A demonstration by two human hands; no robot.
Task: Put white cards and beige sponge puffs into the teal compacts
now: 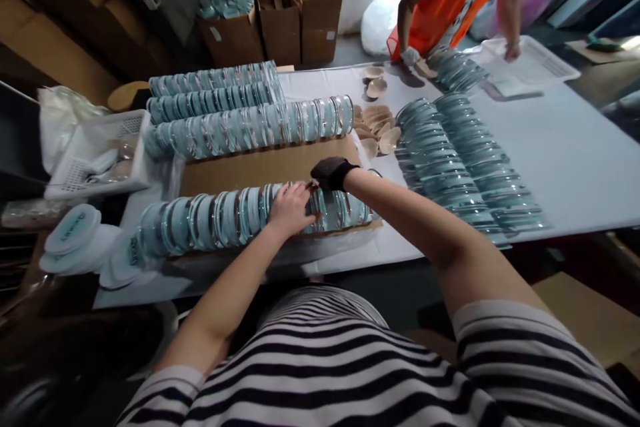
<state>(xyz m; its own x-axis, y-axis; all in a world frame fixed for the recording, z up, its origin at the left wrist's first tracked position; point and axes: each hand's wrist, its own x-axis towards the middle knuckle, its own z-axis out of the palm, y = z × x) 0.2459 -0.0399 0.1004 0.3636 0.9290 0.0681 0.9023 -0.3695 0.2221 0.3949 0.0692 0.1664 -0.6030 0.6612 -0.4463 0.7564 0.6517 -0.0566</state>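
Hands are meeting on the nearest row of round clear cases (225, 217), which is lying on edge along a cardboard sheet (260, 167) at the front of the table (575, 153). The bare left hand (290, 208) is resting flat on top of the row, fingers spread and pressing down, clamped on nothing. The gloved right hand (333, 173) is curling over the row just beside it; whether its fingers are pinching a case, I cannot tell. Doing this well probably means keeping the left palm bracing the stack so the discs are not tipping or rolling while the right hand is working one spot. Further back, three more rows (240, 113) are lying side by side, and fanned stacks (460, 160) are spreading to the right near some tan shell-shaped pieces (377, 130). Across the table, a person in an orange vest (450, 0) is touching a white tray (530, 67).
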